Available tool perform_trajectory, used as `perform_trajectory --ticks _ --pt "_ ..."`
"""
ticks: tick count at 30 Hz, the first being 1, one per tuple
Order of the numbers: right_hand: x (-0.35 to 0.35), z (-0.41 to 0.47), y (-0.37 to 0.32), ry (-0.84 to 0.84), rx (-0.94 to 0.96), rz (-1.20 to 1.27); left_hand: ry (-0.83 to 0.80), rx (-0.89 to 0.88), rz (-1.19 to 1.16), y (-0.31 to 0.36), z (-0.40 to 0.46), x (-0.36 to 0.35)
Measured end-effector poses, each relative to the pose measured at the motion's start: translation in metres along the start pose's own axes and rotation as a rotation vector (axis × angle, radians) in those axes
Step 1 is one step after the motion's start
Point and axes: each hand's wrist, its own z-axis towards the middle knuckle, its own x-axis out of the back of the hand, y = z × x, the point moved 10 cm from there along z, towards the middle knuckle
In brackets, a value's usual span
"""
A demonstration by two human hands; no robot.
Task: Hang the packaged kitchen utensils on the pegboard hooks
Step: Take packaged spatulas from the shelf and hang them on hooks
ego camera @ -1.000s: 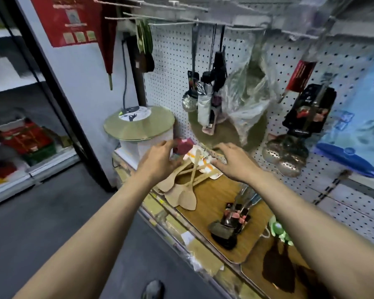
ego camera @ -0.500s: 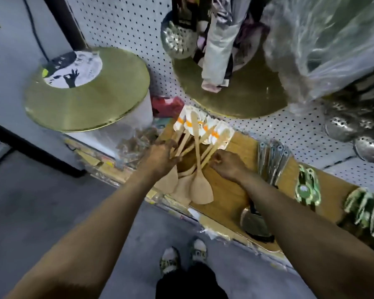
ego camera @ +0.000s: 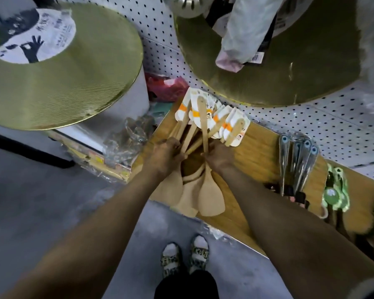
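Several wooden spatulas (ego camera: 200, 169), card-headed and earlier lying loose on the wooden shelf (ego camera: 259, 152) beneath the pegboard (ego camera: 311, 124), are now gathered at mid-handle, gripped by the left hand (ego camera: 165, 157) and right hand (ego camera: 219, 158), readied for hanging.

Pale matt wooden spatulas (ego camera: 209, 190) with white-and-orange paper header cards (ego camera: 235, 128), gripped between left hand (ego camera: 164, 156) and right hand (ego camera: 219, 158). Beneath hands: brown wood-grain shelf board (ego camera: 259, 152), smooth. Right of right hand: shiny metal utensils (ego camera: 298, 160), probably steel; view blurred. Left of left hand: crinkled clear plastic wrap (ego camera: 127, 139), glossy. Above hands: white perforated pegboard (ego camera: 311, 124), matt; ribbed gold discs (ego camera: 73, 83), dull sheen.
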Motion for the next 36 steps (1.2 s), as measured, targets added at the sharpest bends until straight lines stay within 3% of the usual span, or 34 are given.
perform_trajectory --ticks 6,15,21,29,36 --pt "0.005 -0.006 0.037 -0.036 -0.170 0.333 0.034 0.047 -0.008 -0.002 0.014 0.000" --pt "0.014 -0.037 0.045 -0.074 -0.231 0.870 0.034 0.127 -0.128 0.003 0.040 -0.020" --pt "0.014 -0.054 0.062 -0.019 -0.252 0.844 0.047 0.147 -0.165 0.007 0.045 -0.029" --pt "0.004 -0.069 0.087 0.023 -0.323 0.884 0.089 0.191 -0.045 0.011 0.048 -0.029" --pt "0.008 -0.085 0.082 -0.002 -0.324 0.922 0.077 0.314 -0.172 0.001 0.041 -0.021"
